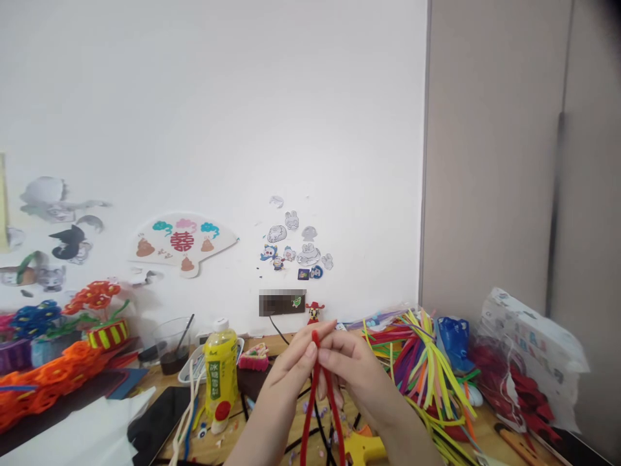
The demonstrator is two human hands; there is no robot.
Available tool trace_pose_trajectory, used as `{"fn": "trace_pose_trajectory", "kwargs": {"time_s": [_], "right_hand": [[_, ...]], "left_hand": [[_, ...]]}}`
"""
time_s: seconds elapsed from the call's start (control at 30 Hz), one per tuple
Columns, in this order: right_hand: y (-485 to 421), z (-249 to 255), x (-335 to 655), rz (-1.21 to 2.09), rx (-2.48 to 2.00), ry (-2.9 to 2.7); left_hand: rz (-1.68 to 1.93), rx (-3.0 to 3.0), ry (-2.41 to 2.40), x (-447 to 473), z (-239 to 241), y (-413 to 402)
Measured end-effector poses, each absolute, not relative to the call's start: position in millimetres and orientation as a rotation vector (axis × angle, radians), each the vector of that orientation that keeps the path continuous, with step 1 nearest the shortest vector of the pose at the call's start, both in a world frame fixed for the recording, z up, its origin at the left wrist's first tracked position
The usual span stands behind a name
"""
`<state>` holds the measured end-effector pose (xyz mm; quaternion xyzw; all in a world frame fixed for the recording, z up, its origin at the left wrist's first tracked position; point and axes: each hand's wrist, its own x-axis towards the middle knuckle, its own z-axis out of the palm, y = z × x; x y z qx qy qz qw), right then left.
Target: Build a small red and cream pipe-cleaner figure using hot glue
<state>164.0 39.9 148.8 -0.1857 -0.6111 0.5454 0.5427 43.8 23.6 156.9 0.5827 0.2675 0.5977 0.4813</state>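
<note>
Both hands pinch 1 red pipe cleaner [321, 395] folded at the top: left hand [291, 366] and right hand [356, 369] closed on the bend, near center, above the table [272, 446]. Yellow bottle [220, 375] stands left, colorful pipe-cleaner pile [427, 362] right.

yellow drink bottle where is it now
Head view: the yellow drink bottle stands beside the black phone, left of the left hand pinching the red pipe cleaner.
</note>
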Motion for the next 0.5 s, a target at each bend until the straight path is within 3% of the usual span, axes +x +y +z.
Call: {"fn": "trace_pose_trajectory", "kwargs": {"time_s": [0.5], "right_hand": [[31.8,160.9,165.4,1.202,-0.514,-1.463]], "left_hand": [[1.785,1.709,0.801,42.6,156.5,27.1]]}}
